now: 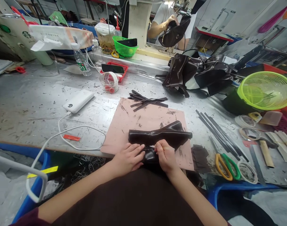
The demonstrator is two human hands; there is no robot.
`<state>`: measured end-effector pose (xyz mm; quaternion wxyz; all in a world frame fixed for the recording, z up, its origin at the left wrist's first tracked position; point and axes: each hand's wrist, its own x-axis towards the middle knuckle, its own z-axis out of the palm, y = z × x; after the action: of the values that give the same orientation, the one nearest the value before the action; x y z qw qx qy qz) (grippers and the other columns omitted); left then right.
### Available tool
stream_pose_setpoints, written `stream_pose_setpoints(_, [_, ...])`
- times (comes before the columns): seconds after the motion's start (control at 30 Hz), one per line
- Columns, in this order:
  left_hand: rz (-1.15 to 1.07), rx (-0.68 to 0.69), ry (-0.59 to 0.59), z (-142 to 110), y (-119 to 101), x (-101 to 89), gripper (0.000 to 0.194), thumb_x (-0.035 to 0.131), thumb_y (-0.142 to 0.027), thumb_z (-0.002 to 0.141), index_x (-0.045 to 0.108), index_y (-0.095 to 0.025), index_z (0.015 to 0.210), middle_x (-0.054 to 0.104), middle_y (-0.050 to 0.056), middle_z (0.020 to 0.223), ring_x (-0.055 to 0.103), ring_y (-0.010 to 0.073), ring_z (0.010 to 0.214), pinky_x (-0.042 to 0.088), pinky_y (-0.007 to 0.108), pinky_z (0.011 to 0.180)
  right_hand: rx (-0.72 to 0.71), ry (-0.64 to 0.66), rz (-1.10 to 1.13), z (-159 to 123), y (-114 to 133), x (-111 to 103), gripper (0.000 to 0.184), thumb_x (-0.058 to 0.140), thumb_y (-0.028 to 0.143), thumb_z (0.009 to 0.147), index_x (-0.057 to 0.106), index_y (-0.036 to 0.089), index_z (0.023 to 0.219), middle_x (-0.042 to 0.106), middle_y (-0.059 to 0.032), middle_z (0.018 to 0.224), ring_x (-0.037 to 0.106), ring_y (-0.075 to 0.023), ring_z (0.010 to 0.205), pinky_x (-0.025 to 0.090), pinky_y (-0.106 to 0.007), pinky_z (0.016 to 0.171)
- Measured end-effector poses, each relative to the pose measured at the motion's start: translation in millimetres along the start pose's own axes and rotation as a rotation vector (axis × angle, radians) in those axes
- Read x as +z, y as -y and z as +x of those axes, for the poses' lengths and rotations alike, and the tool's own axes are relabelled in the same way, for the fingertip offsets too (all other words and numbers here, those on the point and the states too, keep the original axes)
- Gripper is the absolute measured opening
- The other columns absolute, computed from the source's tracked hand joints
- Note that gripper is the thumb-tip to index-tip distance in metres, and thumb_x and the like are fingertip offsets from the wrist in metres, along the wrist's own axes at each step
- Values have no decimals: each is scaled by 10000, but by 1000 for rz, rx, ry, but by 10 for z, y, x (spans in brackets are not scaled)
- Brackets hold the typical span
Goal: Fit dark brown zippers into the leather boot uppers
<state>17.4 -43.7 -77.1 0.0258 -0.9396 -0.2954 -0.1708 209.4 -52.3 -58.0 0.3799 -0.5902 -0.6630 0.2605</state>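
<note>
A dark brown glossy leather piece (164, 134) lies across a pink mat (145, 121) at the table's near edge. My left hand (129, 156) lies flat on the leather's near part, fingers stretched out and pressing it down. My right hand (165, 155) is closed in a pinch on a small thin whitish tool (153, 146), its tip touching the leather just right of my left fingertips. The rest of the leather hangs toward my lap.
Dark strips (146, 101) lie at the mat's far edge, long black strips (218, 131) to its right. Scissors (224, 164), tape rolls and a hammer sit right. A power bank (77, 100) with cable lies left. Another person works at a sewing machine (173, 28) behind.
</note>
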Motion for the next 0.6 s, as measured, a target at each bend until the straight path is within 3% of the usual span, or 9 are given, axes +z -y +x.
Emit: stream_pose_setpoints(0.6, [-2, -2, 6, 5, -7, 2, 279, 430, -350, 848, 549, -188, 1041, 546, 42, 1201, 484, 196, 1026, 318, 333, 830, -82, 14, -106, 0, 18, -8, 269, 321, 264, 872, 432, 200, 635, 479, 10, 559, 475, -116, 507, 370, -223, 507])
